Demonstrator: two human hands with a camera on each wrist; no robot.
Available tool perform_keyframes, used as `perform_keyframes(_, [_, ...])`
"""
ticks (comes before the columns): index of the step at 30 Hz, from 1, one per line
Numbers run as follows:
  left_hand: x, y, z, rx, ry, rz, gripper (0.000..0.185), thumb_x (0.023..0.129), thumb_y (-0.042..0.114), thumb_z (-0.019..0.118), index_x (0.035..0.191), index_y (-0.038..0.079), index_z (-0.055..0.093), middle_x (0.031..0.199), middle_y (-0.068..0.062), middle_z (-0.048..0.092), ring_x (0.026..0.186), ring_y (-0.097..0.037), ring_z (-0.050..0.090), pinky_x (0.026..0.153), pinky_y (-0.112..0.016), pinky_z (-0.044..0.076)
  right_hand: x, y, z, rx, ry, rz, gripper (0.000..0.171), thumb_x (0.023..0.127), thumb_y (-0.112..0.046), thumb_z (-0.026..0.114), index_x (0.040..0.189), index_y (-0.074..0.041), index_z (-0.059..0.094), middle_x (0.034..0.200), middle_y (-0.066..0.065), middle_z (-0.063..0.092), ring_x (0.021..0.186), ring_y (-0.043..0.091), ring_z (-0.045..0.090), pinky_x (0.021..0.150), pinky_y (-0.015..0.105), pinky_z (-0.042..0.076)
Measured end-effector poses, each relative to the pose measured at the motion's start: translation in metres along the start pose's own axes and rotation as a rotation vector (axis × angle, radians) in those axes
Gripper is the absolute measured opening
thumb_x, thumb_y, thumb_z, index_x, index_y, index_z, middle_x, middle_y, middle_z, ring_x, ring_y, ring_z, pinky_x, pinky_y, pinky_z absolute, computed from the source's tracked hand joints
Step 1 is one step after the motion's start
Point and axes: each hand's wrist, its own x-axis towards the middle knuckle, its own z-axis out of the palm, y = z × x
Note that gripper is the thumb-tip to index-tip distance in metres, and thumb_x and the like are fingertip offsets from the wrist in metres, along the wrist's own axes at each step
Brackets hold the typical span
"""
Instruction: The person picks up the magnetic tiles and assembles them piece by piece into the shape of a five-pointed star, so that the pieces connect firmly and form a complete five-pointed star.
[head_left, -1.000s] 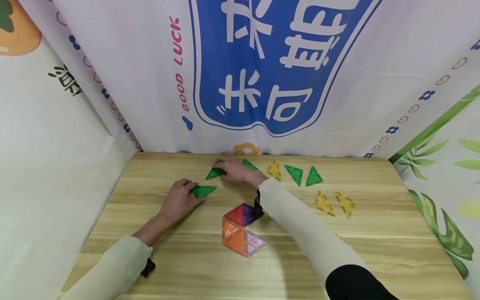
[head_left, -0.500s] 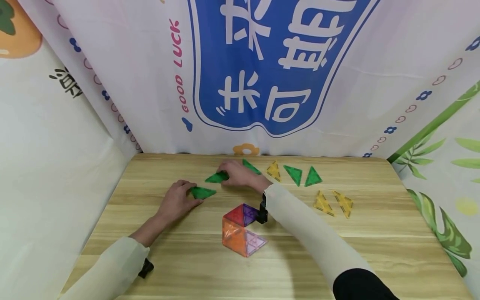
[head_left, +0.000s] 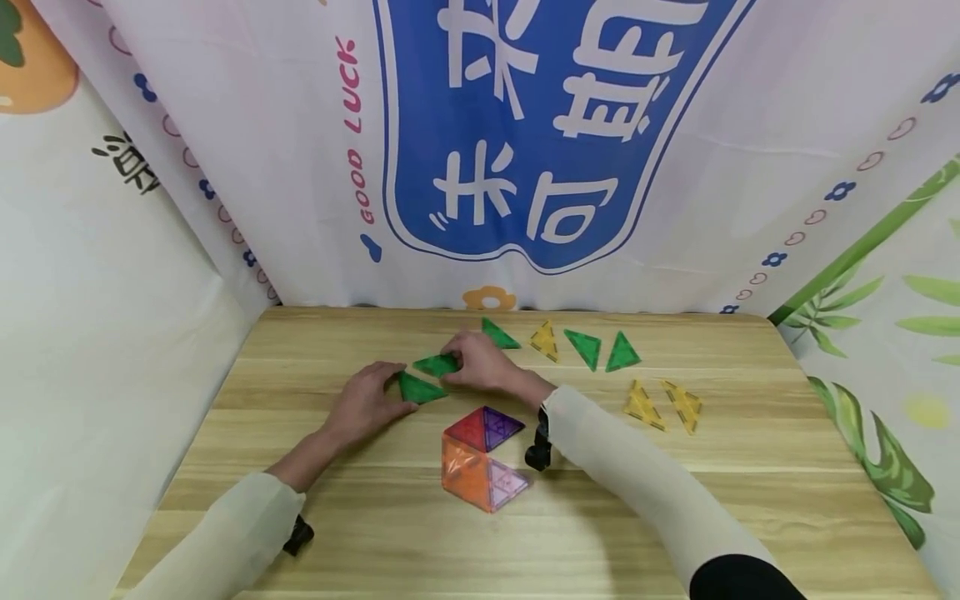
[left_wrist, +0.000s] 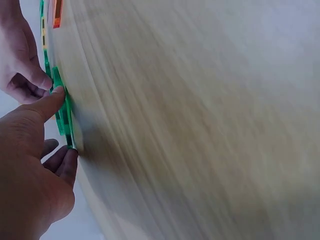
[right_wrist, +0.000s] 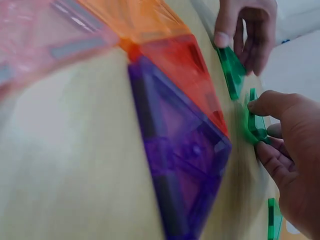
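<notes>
My left hand [head_left: 367,398] pinches a green triangle tile [head_left: 418,389] flat on the wooden table [head_left: 337,517]; the left wrist view shows thumb and fingers on that tile's [left_wrist: 64,117] edges. My right hand [head_left: 480,365] holds a second green triangle tile [head_left: 437,364] just beyond it, and the two tiles nearly meet. In the right wrist view my right hand's fingers [right_wrist: 272,150] curl on their green tile [right_wrist: 255,125], with the left hand's tile [right_wrist: 231,70] farther off. A flat cluster of red, purple, orange and pink triangles [head_left: 482,457] lies in front of both hands.
More loose triangles lie along the table's back: a green one [head_left: 498,334], a yellow one [head_left: 544,341], two green ones [head_left: 603,350], and two yellow ones [head_left: 664,405] to the right. Printed cloth walls close the table's left, back and right.
Both hands have slid their green tiles toward me and toward each other. The gap between the two tiles has closed to almost nothing.
</notes>
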Motion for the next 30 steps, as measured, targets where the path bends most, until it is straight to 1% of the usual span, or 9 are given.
perform_keyframes(6, [0.001, 0.005, 0.004, -0.008, -0.004, 0.020, 0.070, 0.084, 0.024, 0.093, 0.138, -0.008, 0.063, 0.132, -0.025, 0.067, 0.122, -0.040, 0.065, 0.103, -0.055, 0.054, -0.005, -0.007, 0.007, -0.021, 0.011, -0.008, 0.042, 0.089, -0.025, 0.086, 0.124, -0.004, 0.077, 0.116, 0.008, 0.073, 0.098, 0.015, 0.066, 0.085, 0.026, 0.055])
perform_keyframes(13, [0.001, 0.006, 0.004, -0.017, -0.015, 0.010, 0.070, 0.085, 0.022, 0.092, 0.140, -0.008, 0.062, 0.134, -0.026, 0.066, 0.124, -0.041, 0.064, 0.105, -0.056, 0.052, -0.008, -0.012, 0.012, 0.013, 0.009, -0.006, 0.038, 0.092, -0.024, 0.085, 0.124, -0.004, 0.076, 0.120, 0.009, 0.071, 0.091, 0.013, 0.067, 0.079, 0.021, 0.055])
perform_keyframes(14, [0.001, 0.006, 0.004, -0.019, -0.017, 0.010, 0.069, 0.085, 0.022, 0.092, 0.140, -0.008, 0.062, 0.135, -0.025, 0.066, 0.125, -0.041, 0.063, 0.105, -0.056, 0.052, -0.009, -0.013, 0.011, 0.015, 0.006, -0.004, 0.038, 0.093, -0.024, 0.084, 0.124, -0.004, 0.076, 0.122, 0.010, 0.071, 0.091, 0.013, 0.067, 0.080, 0.022, 0.055])
perform_keyframes(16, [0.001, 0.005, 0.003, -0.019, -0.025, 0.008, 0.069, 0.085, 0.022, 0.092, 0.140, -0.007, 0.062, 0.136, -0.025, 0.066, 0.127, -0.042, 0.062, 0.106, -0.057, 0.051, -0.011, -0.013, 0.008, 0.022, -0.005, -0.010, 0.038, 0.094, -0.024, 0.083, 0.125, -0.004, 0.076, 0.126, 0.010, 0.070, 0.099, 0.015, 0.069, 0.087, 0.025, 0.056])
perform_keyframes(18, [0.002, 0.004, 0.003, -0.011, -0.030, 0.011, 0.070, 0.085, 0.023, 0.091, 0.141, -0.006, 0.061, 0.138, -0.026, 0.065, 0.129, -0.043, 0.060, 0.108, -0.058, 0.050, -0.014, -0.014, 0.003, 0.030, -0.016, -0.016, 0.038, 0.095, -0.024, 0.082, 0.127, -0.004, 0.075, 0.129, 0.011, 0.069, 0.107, 0.018, 0.068, 0.094, 0.030, 0.056])
perform_keyframes(21, [0.004, 0.004, 0.002, -0.001, -0.031, 0.020, 0.071, 0.086, 0.025, 0.091, 0.143, -0.005, 0.061, 0.142, -0.026, 0.063, 0.133, -0.044, 0.057, 0.111, -0.059, 0.047, -0.022, -0.011, -0.008, 0.052, -0.028, -0.024, 0.038, 0.096, -0.022, 0.080, 0.128, -0.002, 0.074, 0.130, 0.011, 0.070, 0.113, 0.021, 0.068, 0.097, 0.035, 0.056])
perform_keyframes(25, [0.012, 0.007, 0.000, 0.010, -0.021, 0.023, 0.069, 0.090, 0.028, 0.087, 0.145, -0.003, 0.060, 0.145, -0.024, 0.062, 0.136, -0.044, 0.055, 0.113, -0.060, 0.045, -0.039, -0.002, -0.024, 0.065, -0.016, -0.028, 0.035, 0.096, -0.019, 0.079, 0.126, -0.001, 0.075, 0.126, 0.010, 0.071, 0.104, 0.021, 0.070, 0.088, 0.032, 0.059])
perform_keyframes(28, [0.021, 0.013, -0.001, 0.018, -0.019, 0.032, 0.065, 0.093, 0.028, 0.084, 0.145, -0.002, 0.061, 0.145, -0.023, 0.062, 0.137, -0.043, 0.055, 0.114, -0.059, 0.044, -0.054, 0.006, -0.037, 0.062, -0.004, -0.031, 0.034, 0.095, -0.019, 0.080, 0.124, -0.001, 0.075, 0.124, 0.009, 0.072, 0.105, 0.023, 0.071, 0.087, 0.032, 0.060])
perform_keyframes(30, [0.028, 0.017, -0.001, 0.005, -0.027, 0.043, 0.063, 0.094, 0.027, 0.083, 0.145, -0.002, 0.060, 0.146, -0.022, 0.061, 0.138, -0.042, 0.055, 0.115, -0.058, 0.044, -0.064, 0.012, -0.045, 0.054, -0.004, -0.021, 0.035, 0.095, -0.019, 0.080, 0.125, -0.001, 0.075, 0.123, 0.010, 0.072, 0.106, 0.024, 0.071, 0.087, 0.034, 0.060])
